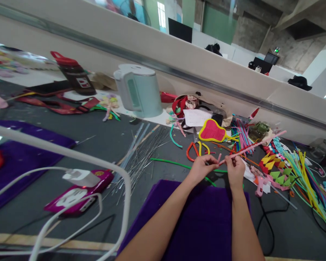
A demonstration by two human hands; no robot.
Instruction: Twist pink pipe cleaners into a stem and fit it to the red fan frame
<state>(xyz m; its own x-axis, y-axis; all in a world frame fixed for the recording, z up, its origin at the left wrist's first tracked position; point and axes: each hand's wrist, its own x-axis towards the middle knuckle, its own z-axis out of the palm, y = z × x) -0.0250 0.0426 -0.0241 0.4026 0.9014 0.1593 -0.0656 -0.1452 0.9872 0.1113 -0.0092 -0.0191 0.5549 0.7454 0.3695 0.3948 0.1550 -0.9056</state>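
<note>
A pink pipe cleaner [251, 146] is pinched between both hands and slants up to the right, its short end bent upward near the left fingertips. My left hand [203, 168] grips it at the bent end, fingers closed. Just to the right, my right hand [235, 169] pinches the same stem, thumb and fingers together. Green pipe cleaners [174, 162] lie on the table behind and under the hands. Orange and yellow scissors [197, 150] rest just beyond the left hand. A purple cloth [203, 221] lies under the forearms.
Metal stems [145, 156], a pink power bank [78, 194] and white cables [126, 203] are at left. A light blue kettle [143, 90] and dark bottle [77, 78] stand behind. At right lie a pink glue gun [260, 185] and colourful pipe cleaners [309, 185].
</note>
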